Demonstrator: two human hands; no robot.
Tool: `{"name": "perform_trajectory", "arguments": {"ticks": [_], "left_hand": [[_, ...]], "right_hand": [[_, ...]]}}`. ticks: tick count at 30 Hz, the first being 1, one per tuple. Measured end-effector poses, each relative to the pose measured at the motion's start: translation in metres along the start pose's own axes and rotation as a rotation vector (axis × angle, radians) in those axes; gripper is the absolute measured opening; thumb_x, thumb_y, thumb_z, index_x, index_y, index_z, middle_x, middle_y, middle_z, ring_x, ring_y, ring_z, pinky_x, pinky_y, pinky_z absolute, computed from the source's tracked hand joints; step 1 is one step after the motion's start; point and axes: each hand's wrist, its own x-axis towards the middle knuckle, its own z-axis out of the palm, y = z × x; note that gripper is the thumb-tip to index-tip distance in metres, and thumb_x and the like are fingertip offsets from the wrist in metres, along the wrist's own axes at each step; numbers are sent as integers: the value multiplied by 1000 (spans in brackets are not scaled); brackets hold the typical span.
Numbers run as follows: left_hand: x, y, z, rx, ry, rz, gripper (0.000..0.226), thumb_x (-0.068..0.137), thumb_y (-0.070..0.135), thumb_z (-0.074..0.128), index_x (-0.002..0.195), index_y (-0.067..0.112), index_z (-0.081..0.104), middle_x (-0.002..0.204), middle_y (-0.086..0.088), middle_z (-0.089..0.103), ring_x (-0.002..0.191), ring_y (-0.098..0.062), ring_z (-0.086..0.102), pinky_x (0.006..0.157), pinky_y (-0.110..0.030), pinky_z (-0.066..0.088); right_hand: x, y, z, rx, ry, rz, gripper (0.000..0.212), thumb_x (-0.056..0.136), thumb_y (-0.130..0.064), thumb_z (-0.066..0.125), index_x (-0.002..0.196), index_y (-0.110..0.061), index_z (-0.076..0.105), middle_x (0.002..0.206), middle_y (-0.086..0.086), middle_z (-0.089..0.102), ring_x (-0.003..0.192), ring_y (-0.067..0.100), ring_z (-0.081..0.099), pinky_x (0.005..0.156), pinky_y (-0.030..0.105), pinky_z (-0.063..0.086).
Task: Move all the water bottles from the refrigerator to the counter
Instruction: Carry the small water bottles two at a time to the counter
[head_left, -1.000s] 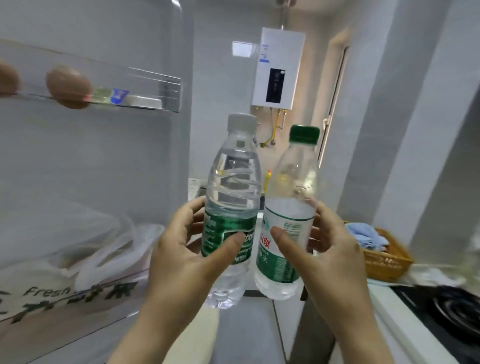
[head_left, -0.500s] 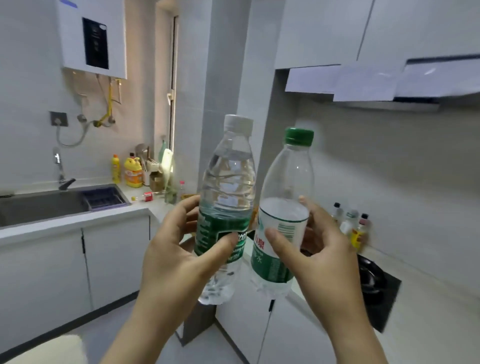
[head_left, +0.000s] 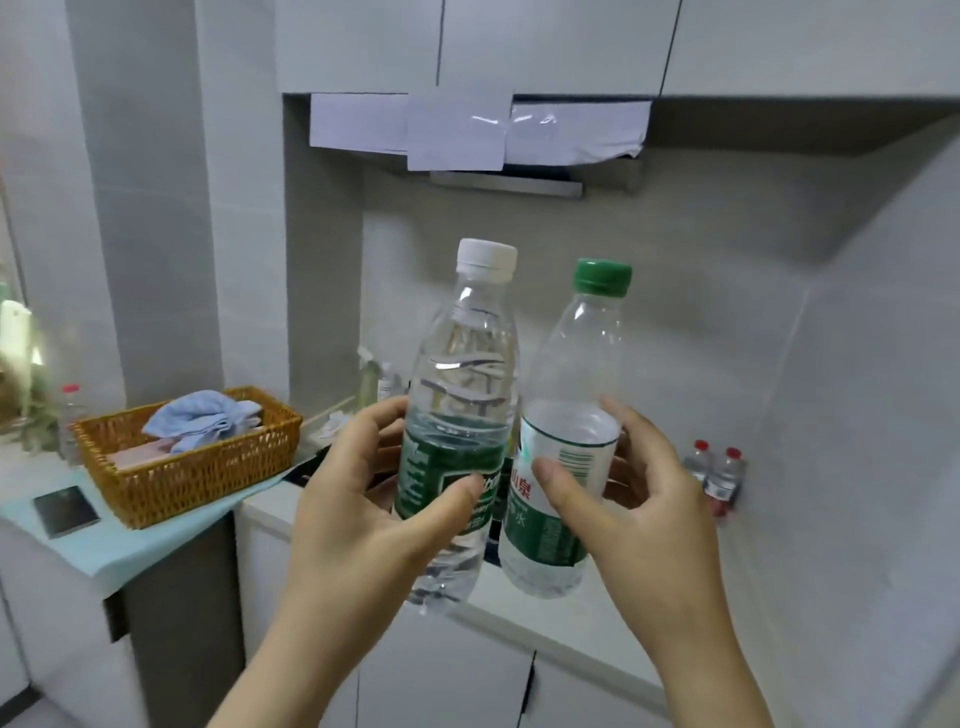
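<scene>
My left hand (head_left: 358, 509) grips a clear water bottle with a white cap (head_left: 462, 374) round its green label. Beside it, my right hand (head_left: 644, 499) grips a second bottle with a green cap (head_left: 576, 364), about half full, with a white and green label. Both bottles stand upright in the air, side by side and nearly touching, above the front edge of the white counter (head_left: 561, 623). Two small red-capped bottles (head_left: 714, 475) stand on the counter at the back right against the wall. The refrigerator is out of view.
A wicker basket (head_left: 197, 467) with a blue cloth sits on a light blue mat at the left, with a dark phone (head_left: 65, 511) beside it. A range hood covered with white paper (head_left: 467, 130) hangs above. Small bottles stand by the wall behind my hands.
The view has swung right, from the open refrigerator door past the sink to the counter under the range hood. Both hands keep the same grip on the two bottles.
</scene>
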Motion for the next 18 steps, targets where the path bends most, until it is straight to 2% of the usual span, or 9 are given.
{"name": "perform_trajectory", "arguments": {"ticks": [2, 6, 10, 14, 18], "left_hand": [[7, -4, 29, -19, -28, 1, 58, 63, 25, 86, 115, 30, 61, 104, 9, 73, 98, -8, 69, 83, -19, 54], [19, -13, 88, -60, -62, -1, 61, 55, 43, 78, 113, 35, 61, 104, 12, 73, 98, -8, 69, 82, -26, 55], [26, -27, 136, -88, -99, -30, 62, 55, 43, 78, 114, 33, 62, 103, 8, 74, 97, -14, 70, 85, -37, 55], [35, -39, 170, -76, -141, -45, 61, 55, 44, 77, 113, 35, 62, 101, 9, 74, 94, -12, 70, 83, -36, 57], [51, -55, 200, -73, -194, -61, 64, 57, 39, 81, 117, 30, 61, 101, 9, 73, 95, -11, 69, 83, -34, 56]], "right_hand": [[12, 13, -22, -25, 26, 6, 70, 66, -47, 77, 131, -40, 53, 99, -39, 63, 93, -14, 60, 67, 10, 51], [35, 41, -65, -77, 79, 17, 74, 65, -50, 77, 134, -40, 51, 106, -30, 65, 98, -12, 60, 81, 20, 54], [52, 68, -99, -105, 99, 44, 75, 65, -46, 77, 134, -41, 50, 104, -34, 62, 97, -16, 58, 71, 9, 51], [64, 90, -122, -129, 123, 74, 80, 62, -50, 74, 137, -40, 48, 113, -29, 62, 99, -14, 58, 73, 10, 49], [80, 113, -135, -149, 164, 96, 77, 62, -49, 75, 134, -40, 50, 106, -32, 62, 96, -16, 58, 69, 2, 48]]}}
